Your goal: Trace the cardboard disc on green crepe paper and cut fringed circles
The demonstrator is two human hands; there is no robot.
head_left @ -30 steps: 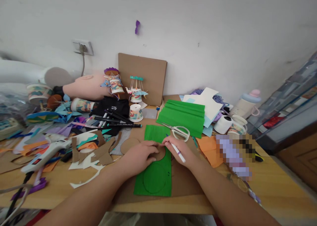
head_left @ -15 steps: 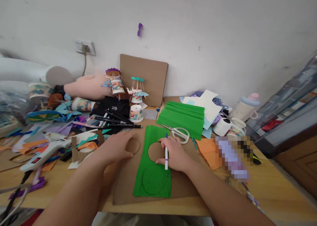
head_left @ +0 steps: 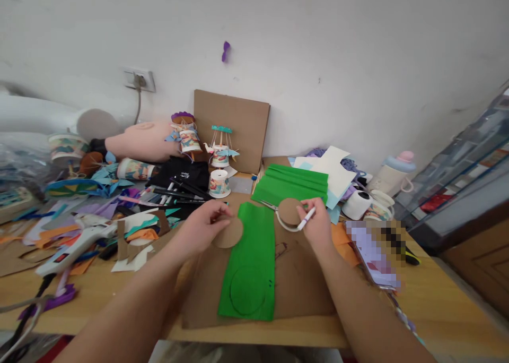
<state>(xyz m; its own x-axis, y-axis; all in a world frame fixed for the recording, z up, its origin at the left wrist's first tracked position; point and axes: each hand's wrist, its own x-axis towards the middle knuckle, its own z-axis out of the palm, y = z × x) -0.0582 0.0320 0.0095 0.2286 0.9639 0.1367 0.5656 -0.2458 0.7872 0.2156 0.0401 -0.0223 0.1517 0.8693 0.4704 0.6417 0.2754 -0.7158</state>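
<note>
Since half a second ago, the right cardboard disc (head_left: 289,212) has come off the green paper (head_left: 252,257) to right of centre, its edge pinched in the right hand (head_left: 316,225), which also holds a white pen (head_left: 307,218); the left cardboard disc (head_left: 230,233), pinched in the left hand (head_left: 207,225), now overlaps the paper's left edge. That first disc hides part of the scissors (head_left: 275,209); pixelation masks the phone (head_left: 371,254) at right; plastic (head_left: 19,156) at far left is blurred; a cardboard sheet (head_left: 302,278) lies under the paper on a wooden table (head_left: 298,331), before a pale wall (head_left: 318,44).
</note>
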